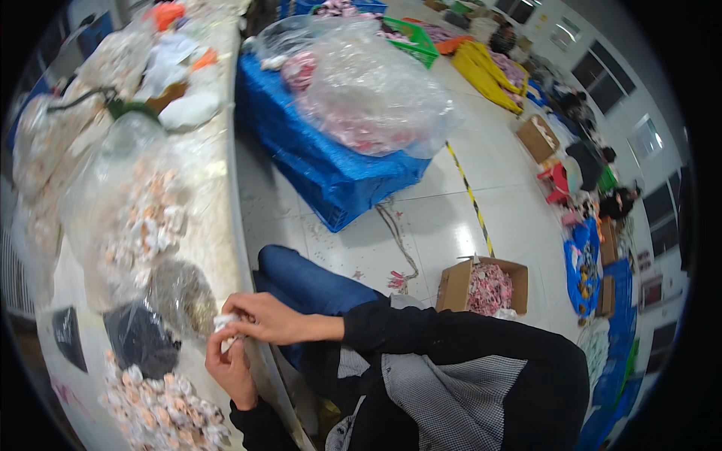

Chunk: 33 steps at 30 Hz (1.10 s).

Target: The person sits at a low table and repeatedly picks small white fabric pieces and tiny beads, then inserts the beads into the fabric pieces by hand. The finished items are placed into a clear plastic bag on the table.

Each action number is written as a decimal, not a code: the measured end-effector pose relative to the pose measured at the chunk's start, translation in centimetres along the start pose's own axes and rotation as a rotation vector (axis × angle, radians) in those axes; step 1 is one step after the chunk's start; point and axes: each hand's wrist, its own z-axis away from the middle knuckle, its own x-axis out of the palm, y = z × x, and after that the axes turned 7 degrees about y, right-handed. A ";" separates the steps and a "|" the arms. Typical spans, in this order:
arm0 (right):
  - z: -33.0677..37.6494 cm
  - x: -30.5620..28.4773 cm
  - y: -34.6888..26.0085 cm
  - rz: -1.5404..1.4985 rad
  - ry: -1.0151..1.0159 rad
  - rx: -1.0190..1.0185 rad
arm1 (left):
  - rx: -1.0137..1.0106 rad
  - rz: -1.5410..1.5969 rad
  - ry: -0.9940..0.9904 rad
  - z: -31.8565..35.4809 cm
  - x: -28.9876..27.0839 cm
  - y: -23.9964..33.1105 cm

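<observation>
At the edge of the long pale table (207, 248), both my hands meet over a small white soft piece (223, 321); its exact kind is hard to make out. My right hand (263, 317) pinches it from above with bent fingers. Just below, my left hand (229, 368) has its fingertips closed on the same piece. A pile of small white and peach soft pieces (162, 406) lies on the table beside my left hand. Close by sit a clear bag with beige contents (180, 297) and a clear bag with black contents (143, 338).
Farther along the table lies a large clear bag of white and peach pieces (143, 218). A blue-covered stack (323, 173) topped with a plastic bag (376, 90) stands across the gap. On the floor is a cardboard box (453, 288) of pink pieces. Several people work at the far right.
</observation>
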 end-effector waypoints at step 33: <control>2.1 0.6 0.3 0.274 0.153 -0.340 | 0.497 -0.597 0.081 0.6 1.3 1.5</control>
